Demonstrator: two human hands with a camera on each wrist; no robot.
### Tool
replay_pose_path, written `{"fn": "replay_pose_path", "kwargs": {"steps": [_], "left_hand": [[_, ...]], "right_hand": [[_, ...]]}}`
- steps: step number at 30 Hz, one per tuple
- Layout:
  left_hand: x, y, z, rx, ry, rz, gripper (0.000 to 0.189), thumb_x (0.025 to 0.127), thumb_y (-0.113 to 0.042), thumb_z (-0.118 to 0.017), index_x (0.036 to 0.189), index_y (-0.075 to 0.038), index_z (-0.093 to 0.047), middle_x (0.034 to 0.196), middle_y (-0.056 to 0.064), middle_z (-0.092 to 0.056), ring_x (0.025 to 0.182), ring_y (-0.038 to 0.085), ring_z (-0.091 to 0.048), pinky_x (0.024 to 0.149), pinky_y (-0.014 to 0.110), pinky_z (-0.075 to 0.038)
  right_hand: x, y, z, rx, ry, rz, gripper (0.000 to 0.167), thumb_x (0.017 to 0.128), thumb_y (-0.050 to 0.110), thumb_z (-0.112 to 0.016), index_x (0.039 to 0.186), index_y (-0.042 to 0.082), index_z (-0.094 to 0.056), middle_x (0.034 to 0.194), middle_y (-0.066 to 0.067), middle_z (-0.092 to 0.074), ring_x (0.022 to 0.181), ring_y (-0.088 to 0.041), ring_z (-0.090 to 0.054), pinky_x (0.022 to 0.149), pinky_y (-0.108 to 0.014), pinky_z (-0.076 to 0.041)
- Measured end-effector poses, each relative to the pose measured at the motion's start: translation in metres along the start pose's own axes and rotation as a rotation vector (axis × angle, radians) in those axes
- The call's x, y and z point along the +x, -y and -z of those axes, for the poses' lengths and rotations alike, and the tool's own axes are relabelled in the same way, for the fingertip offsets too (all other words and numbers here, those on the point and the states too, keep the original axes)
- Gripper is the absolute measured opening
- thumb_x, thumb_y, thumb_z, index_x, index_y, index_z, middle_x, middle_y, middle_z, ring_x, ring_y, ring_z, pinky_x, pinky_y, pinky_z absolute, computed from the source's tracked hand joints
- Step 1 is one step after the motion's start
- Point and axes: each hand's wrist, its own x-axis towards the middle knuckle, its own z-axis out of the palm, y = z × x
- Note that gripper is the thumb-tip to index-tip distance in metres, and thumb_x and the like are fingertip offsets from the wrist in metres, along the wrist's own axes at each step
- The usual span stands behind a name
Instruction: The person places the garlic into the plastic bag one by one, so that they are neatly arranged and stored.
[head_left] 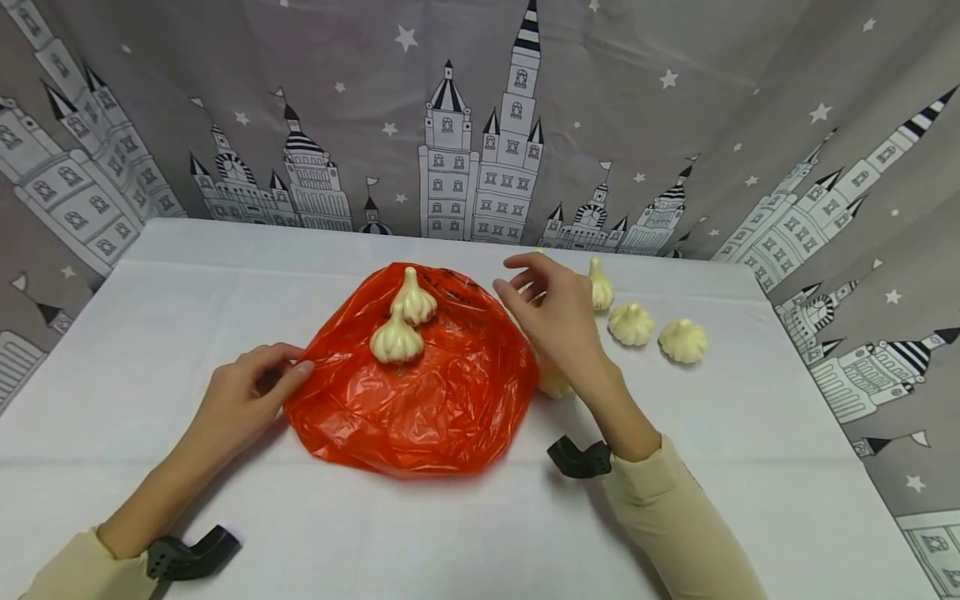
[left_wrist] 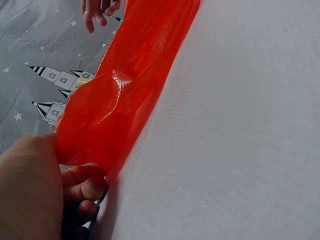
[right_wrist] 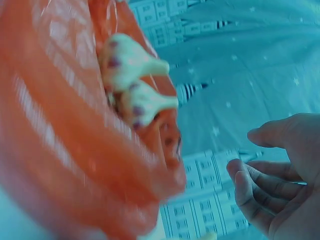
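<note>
A red plastic bag (head_left: 405, 425) lies spread on the white table. Two garlic bulbs (head_left: 397, 337) rest together at its far side; the right wrist view shows purple marks on these bulbs (right_wrist: 127, 60). My left hand (head_left: 243, 400) pinches the bag's left edge between thumb and fingers, and in the left wrist view the red film (left_wrist: 105, 115) rises from that grip. Over the bag's right rim, my right hand (head_left: 558, 312) hangs with fingers loosely bent and nothing in them. A garlic bulb (head_left: 553, 382) sits partly hidden beneath the right forearm.
Right of the bag stand more garlic bulbs: one upright (head_left: 600, 287), another (head_left: 631, 323) in front, and one farther right (head_left: 683, 340). A grey curtain (head_left: 360, 92) with printed castles hangs behind the white table (head_left: 750, 400). Black wrist mounts (head_left: 193, 554) sit on both arms.
</note>
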Motion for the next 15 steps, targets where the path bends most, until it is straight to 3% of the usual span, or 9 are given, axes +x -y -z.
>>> {"fn": "replay_pose_path", "kwargs": {"steps": [6, 15], "left_hand": [[0.000, -0.001, 0.000, 0.002, -0.005, -0.002, 0.022, 0.100, -0.018, -0.072, 0.120, -0.008, -0.074, 0.093, 0.005, -0.068, 0.079, 0.006, -0.051, 0.067, 0.011, -0.044], [-0.001, -0.002, 0.001, 0.009, -0.003, -0.002, 0.021, 0.100, -0.018, -0.072, 0.119, -0.008, -0.074, 0.092, 0.005, -0.068, 0.078, 0.007, -0.051, 0.067, 0.012, -0.044]], "right_hand": [[-0.004, -0.022, 0.022, -0.049, -0.051, -0.035, 0.030, 0.098, 0.024, -0.075, 0.122, 0.007, -0.075, 0.094, -0.008, -0.078, 0.076, -0.020, -0.073, 0.069, -0.031, -0.060], [-0.013, -0.056, 0.055, -0.119, -0.141, -0.063, 0.026, 0.096, 0.019, -0.077, 0.118, 0.005, -0.077, 0.091, -0.011, -0.079, 0.075, -0.024, -0.075, 0.066, -0.008, -0.049]]}}
